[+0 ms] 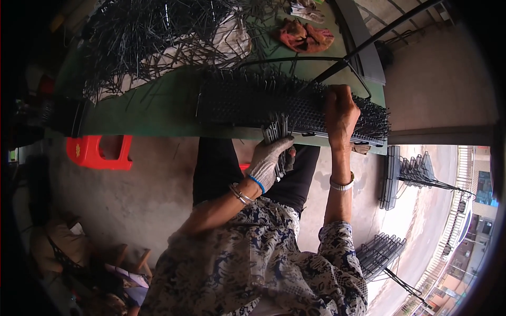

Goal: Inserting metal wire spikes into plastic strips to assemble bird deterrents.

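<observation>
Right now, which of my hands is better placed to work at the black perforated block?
Probably your right hand: it is bare and over the right part of the black perforated block. Your gloved left hand is occupied, gripping a bundle of thin rods.

Green surface, bare in spots. Far L: big heap of thin dk. rods, partly atop whitish cloth. Along near edge: long blk. perforated rack w/ pins sticking up, esp. toward R. Beyond it: crumpled reddish cloth & whitish fabric pc..
</observation>
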A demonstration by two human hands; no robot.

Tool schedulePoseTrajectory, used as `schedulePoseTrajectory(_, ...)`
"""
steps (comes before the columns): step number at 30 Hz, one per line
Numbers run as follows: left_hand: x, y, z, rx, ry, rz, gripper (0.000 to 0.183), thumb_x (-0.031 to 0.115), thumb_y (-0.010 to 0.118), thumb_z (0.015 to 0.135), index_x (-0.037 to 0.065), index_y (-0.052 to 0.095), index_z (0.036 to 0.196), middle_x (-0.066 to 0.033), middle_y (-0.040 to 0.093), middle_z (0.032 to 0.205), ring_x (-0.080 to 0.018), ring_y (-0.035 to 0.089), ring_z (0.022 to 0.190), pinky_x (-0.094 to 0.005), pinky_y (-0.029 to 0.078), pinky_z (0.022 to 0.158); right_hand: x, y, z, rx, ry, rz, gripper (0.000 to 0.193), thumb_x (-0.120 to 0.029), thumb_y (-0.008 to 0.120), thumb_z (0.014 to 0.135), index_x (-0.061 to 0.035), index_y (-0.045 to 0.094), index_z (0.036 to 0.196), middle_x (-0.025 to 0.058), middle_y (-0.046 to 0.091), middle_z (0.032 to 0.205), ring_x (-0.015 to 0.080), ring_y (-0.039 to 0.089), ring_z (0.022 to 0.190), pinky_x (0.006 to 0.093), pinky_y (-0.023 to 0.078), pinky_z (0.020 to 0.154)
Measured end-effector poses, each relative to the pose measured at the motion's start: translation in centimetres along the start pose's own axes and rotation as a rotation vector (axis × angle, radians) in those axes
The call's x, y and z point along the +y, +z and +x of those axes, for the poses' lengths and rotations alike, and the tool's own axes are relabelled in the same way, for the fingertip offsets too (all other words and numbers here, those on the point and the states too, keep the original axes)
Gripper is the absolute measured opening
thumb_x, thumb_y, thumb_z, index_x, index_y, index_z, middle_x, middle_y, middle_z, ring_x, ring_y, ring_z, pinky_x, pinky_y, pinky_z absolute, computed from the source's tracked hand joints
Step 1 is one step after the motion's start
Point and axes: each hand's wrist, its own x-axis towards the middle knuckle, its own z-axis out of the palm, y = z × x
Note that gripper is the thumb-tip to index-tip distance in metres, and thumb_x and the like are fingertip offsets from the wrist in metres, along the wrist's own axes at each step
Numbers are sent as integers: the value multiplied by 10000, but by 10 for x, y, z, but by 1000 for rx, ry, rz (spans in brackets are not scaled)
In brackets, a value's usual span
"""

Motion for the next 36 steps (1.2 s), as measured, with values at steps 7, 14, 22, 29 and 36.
schedulePoseTrajectory(7, 6, 6, -5, 3, -55, 38, 138, 158, 661, 876, 24, 650, 908, -68, 648, 708, -140, 613, 542, -241, 499, 458, 1, -5, 12, -122, 5, 32, 64, -97, 573, 913, -49, 610, 932, 60, 611, 676, 89, 571, 560, 266, 460, 544)
schedulePoseTrajectory(14, 4, 5, -7, 8, -71, 35, 144, 167, 652, 885, 25, 646, 908, -64, 650, 717, -139, 614, 545, -240, 502, 459, -1, -17, 29, -305, -21, 24, 81, -111, 570, 910, -42, 611, 912, 60, 630, 706, 115, 595, 601, 273, 469, 581)
schedulePoseTrajectory(22, 4, 4, -10, 5, -87, 52, 141, 176, 654, 885, 40, 645, 920, -58, 655, 732, -141, 631, 570, -235, 522, 474, 7, -11, 23, -310, -121, -214, 97, -159, 606, 878, -120, 669, 940, 71, 646, 847, 247, 642, 753, 336, 498, 658)
schedulePoseTrajectory(29, 7, 7, -8, 24, -73, 58, 142, 174, 660, 876, 44, 639, 928, -61, 658, 737, -151, 646, 584, -244, 527, 478, -2, -5, 8, -263, -190, -398, 132, -171, 610, 867, -147, 694, 966, 95, 599, 889, 320, 607, 762, 375, 498, 641)
schedulePoseTrajectory(36, 5, 4, 0, 11, -63, 39, 167, 183, 661, 882, 51, 644, 982, -66, 674, 773, -162, 659, 612, -254, 532, 492, -28, -32, -27, -718, 346, 576, 77, -66, 580, 885, 4, 612, 876, 19, 604, 748, 81, 558, 636, 227, 455, 562)
